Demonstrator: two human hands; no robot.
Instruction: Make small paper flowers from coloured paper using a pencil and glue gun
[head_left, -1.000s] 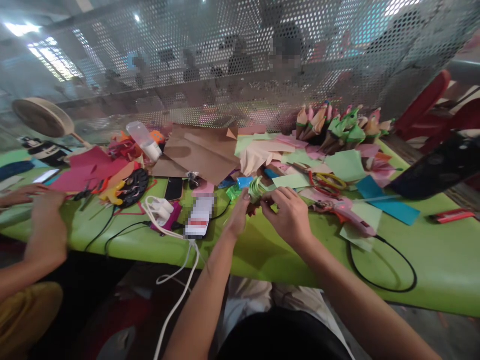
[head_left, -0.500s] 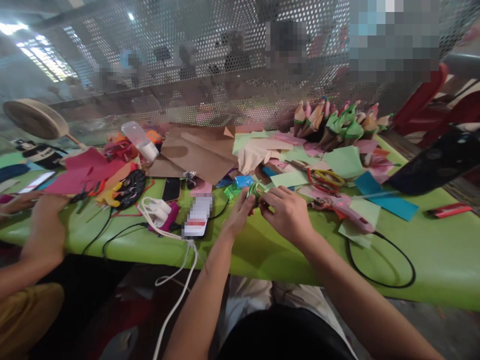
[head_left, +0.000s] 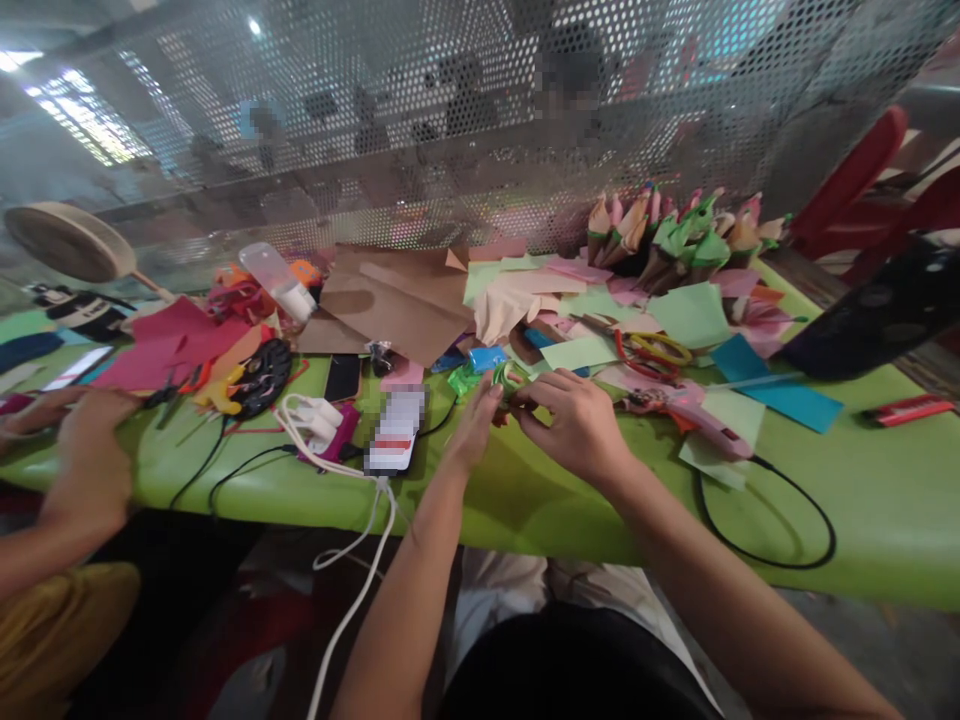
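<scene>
My left hand (head_left: 472, 432) and right hand (head_left: 576, 422) clamp fingers on a curled green strip (head_left: 511, 374), seemingly part-shaped; paper cones (head_left: 699, 238) beyond look finished.

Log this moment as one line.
left hand: holds green coil | right hand: fingertips at coil | pink glue gun: lying on green table
</scene>
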